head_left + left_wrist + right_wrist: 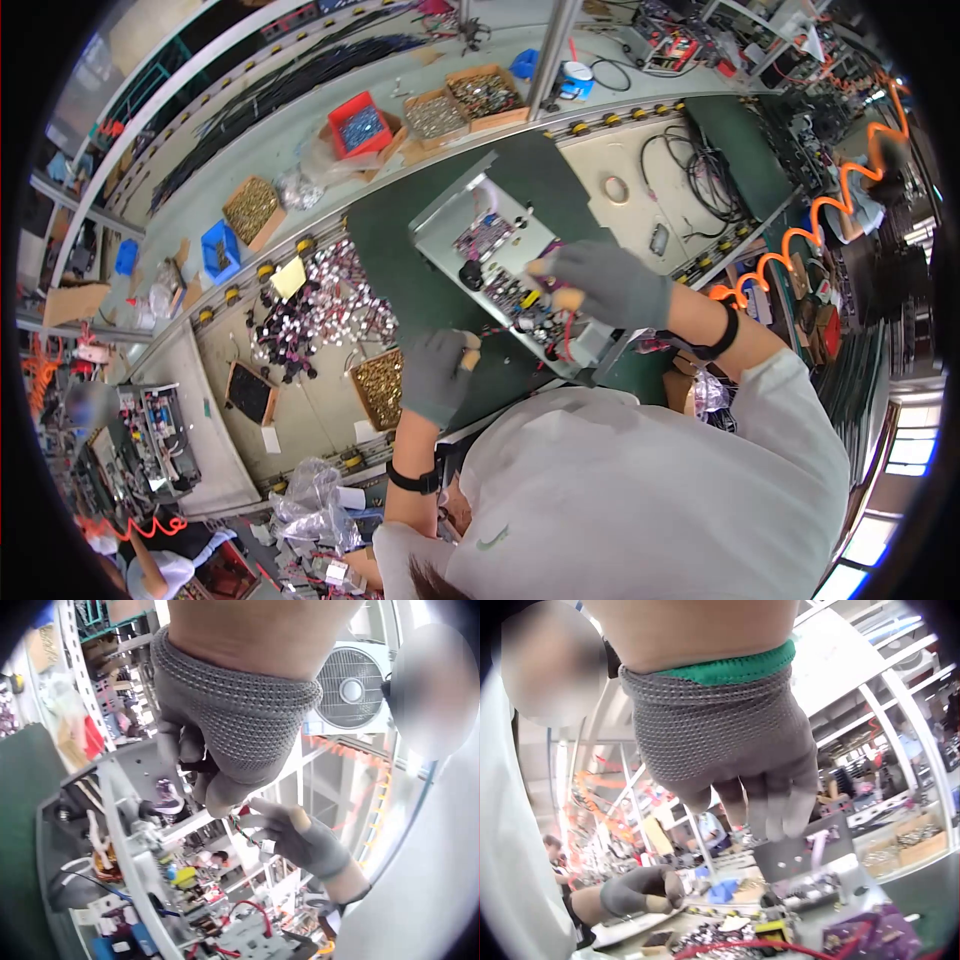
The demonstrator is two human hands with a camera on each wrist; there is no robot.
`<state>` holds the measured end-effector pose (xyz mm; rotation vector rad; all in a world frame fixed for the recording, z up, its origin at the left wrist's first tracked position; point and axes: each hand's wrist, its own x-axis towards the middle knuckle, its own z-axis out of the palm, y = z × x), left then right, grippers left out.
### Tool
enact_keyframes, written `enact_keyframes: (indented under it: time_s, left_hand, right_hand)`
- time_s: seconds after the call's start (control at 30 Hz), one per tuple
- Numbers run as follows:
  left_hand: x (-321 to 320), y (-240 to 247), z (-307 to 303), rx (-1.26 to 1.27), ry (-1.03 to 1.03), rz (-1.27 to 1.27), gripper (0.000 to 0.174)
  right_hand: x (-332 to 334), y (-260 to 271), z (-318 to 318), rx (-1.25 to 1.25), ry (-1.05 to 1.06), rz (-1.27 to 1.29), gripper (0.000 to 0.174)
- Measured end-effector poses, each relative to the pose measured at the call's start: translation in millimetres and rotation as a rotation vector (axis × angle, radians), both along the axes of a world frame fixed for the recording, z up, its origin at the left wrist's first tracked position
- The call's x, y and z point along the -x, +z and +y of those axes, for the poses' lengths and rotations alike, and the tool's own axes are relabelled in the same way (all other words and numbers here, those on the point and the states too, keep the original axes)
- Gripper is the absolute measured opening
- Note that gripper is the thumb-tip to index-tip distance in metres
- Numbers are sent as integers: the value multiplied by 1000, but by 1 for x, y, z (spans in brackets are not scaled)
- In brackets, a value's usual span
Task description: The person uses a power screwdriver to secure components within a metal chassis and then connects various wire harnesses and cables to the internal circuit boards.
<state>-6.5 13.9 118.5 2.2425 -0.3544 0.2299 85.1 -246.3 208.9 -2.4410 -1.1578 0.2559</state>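
Note:
A shallow grey metal case [440,235] lies at an angle on the green mat [385,235], with circuit boards [487,235] and wiring inside. My gloved right hand [610,285] is over the case's right side; in the right wrist view its fingers [780,810] reach down, loosely extended. My gloved left hand [438,375] is off the case's near left edge, fingers curled. In the left wrist view this hand [232,742] pinches a thin twisted wire [241,831], and a dark piece [199,765] shows between its fingers. A white connector [267,846] appears at the wire's end.
Left of the mat lie a pile of small wired parts [340,300] and a box of brass-coloured pieces [378,390]. Behind stand a red bin [358,125], a blue bin [220,250] and boxes of small hardware [485,95]. Black cable [700,175] coils at right; an orange hose [790,245] hangs there.

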Motion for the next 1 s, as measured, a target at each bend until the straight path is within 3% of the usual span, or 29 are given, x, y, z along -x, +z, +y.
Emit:
enact_keyframes:
  time_s: [0.03, 0.1, 0.2, 0.27, 0.33, 0.37, 0.4, 0.43, 0.47, 0.53, 0.6, 0.67, 0.8, 0.87, 0.9, 0.97, 1.0]
  left_hand:
    - [1, 12, -12, -80, -60, -31, 19]
    - [1, 24, -29, -164, -101, -127, 23]
    - [3, 38, -37, -282, -6, -147, 23]
    - [-2, 33, -42, -320, 36, -136, 24]
    - [-12, 10, -51, 211, 189, -120, 38]
    - [-18, 0, -51, 303, 268, -25, 45]
    - [-24, -12, -50, 395, 353, 68, 53]
    - [-35, -36, -48, 361, 387, 69, 57]
    - [-46, -52, -45, 327, 422, 70, 61]
    - [-61, -48, -55, 142, 535, 185, 60]
    - [-76, -55, -60, -6, 493, 147, 58]
    - [-85, -48, -65, 36, 465, 336, 55]
    - [-95, -51, -60, 65, 608, 337, 37]
    - [-107, -67, -44, 139, 654, 296, 38]
    - [-115, -71, -35, 398, 654, 419, 36]
    - [-119, -56, -29, 1032, 631, 633, 26]
    - [-119, -57, -28, 1042, 642, 629, 26]
  right_hand:
    - [3, 3, 7, -68, 69, 29, 42]
    - [1, 6, 11, 239, 165, 306, 40]
    - [-5, -24, 2, 243, 312, 448, 32]
    - [-14, -31, -2, 116, 353, 464, 29]
    - [-30, -19, 1, 161, 381, 685, 29]
    - [-42, -44, -1, -11, 436, 628, 29]
    - [-53, -45, 1, -69, 380, 726, 29]
    - [-67, -46, 1, -198, 375, 701, 30]
    - [-72, -29, 5, -240, 230, 794, 28]
    - [-97, -40, 11, -302, 143, 772, 25]
    - [-106, -32, 18, -352, 15, 852, 25]
    - [-111, -35, 25, -354, -39, 887, 24]
    - [-118, -49, 34, -289, -54, 834, 24]
    - [-122, -61, 40, -228, -108, 664, 19]
    - [-127, -74, 42, -218, -102, 669, 19]
    - [-138, -96, 47, -130, 70, 167, 19]
    - [-135, -94, 51, -123, 83, 169, 19]
